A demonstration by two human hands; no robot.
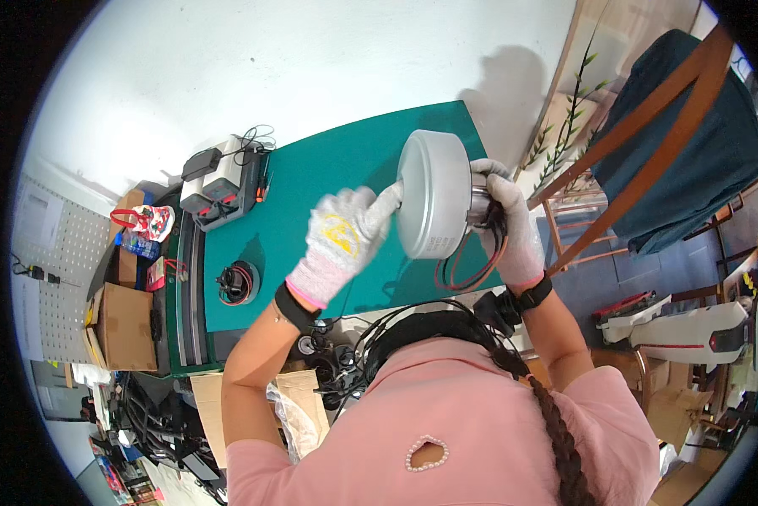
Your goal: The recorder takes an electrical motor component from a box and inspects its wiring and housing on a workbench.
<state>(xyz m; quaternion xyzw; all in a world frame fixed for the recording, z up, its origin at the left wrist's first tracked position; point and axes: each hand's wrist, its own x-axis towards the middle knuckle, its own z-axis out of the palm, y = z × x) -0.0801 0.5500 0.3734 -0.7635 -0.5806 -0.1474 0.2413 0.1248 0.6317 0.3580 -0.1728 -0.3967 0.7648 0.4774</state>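
A drum-shaped part with a frosted whitish casing (438, 198) is held up on its side above the green tabletop (307, 169). My right hand (518, 228), in a pale glove, is closed around the metal hub (480, 202) on its right side. Dark and reddish wires (484, 270) hang from that hub in a loop. My left hand (341, 240), gloved with a yellow mark on its back, has one finger stretched out against the drum's left face. That hand grips nothing visible.
A small round part with coiled wires (239, 283) lies at the table's left. Behind it stands a grey-white device (220, 190) with black cables. A cardboard box (124, 329) is beyond the left edge. Dark cloth (682, 143) and brown straps (649, 202) are at right.
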